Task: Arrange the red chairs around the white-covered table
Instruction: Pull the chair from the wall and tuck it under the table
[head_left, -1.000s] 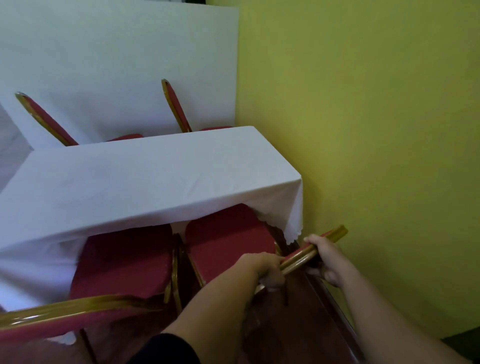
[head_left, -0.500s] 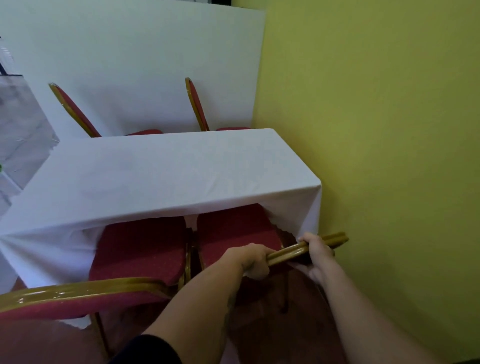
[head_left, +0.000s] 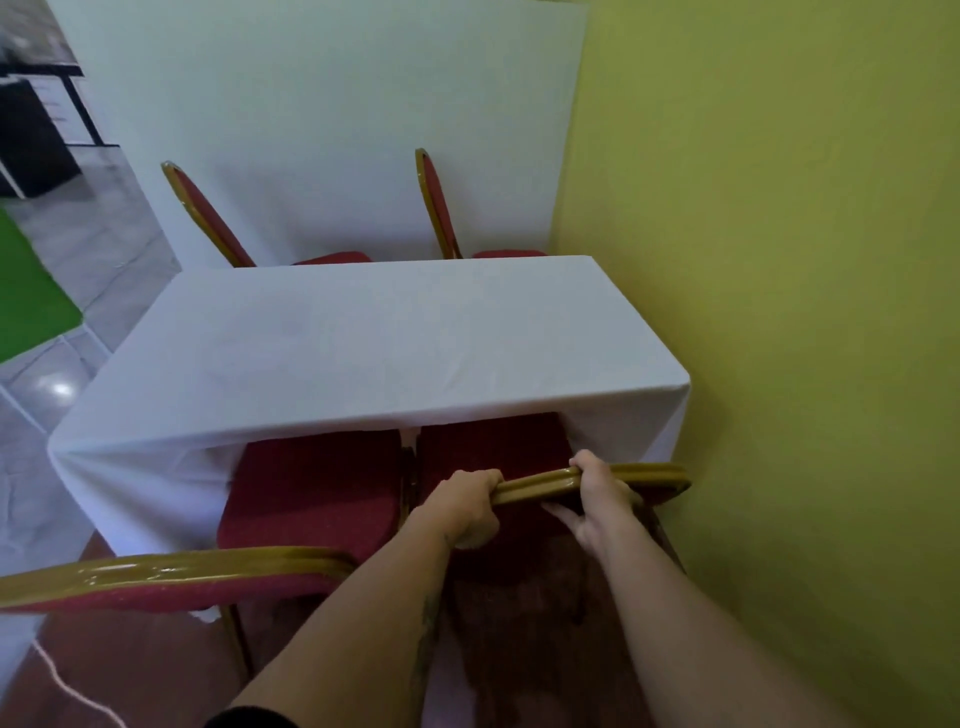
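The white-covered table (head_left: 374, 338) stands against the yellow wall. On its near side a red chair (head_left: 493, 452) with a gold frame is tucked partly under the cloth at the right. My left hand (head_left: 462, 506) and my right hand (head_left: 597, 493) both grip the gold top rail of its backrest. A second red chair (head_left: 311, 488) sits beside it on the left, its seat partly under the cloth and its backrest low in the view. Two more red chairs (head_left: 208, 218) (head_left: 436, 202) stand at the far side, seats mostly hidden by the table.
The yellow wall (head_left: 779, 312) runs close along the right. A white panel (head_left: 322, 119) stands behind the far chairs. Grey tiled floor (head_left: 78, 249), a green patch and dark furniture lie at the far left. A white cord (head_left: 67, 686) crosses the brown floor at bottom left.
The right near chair's backrest has swung level and closer to the table as both hands push it. The view has lifted, showing more of the table and the floor at left.
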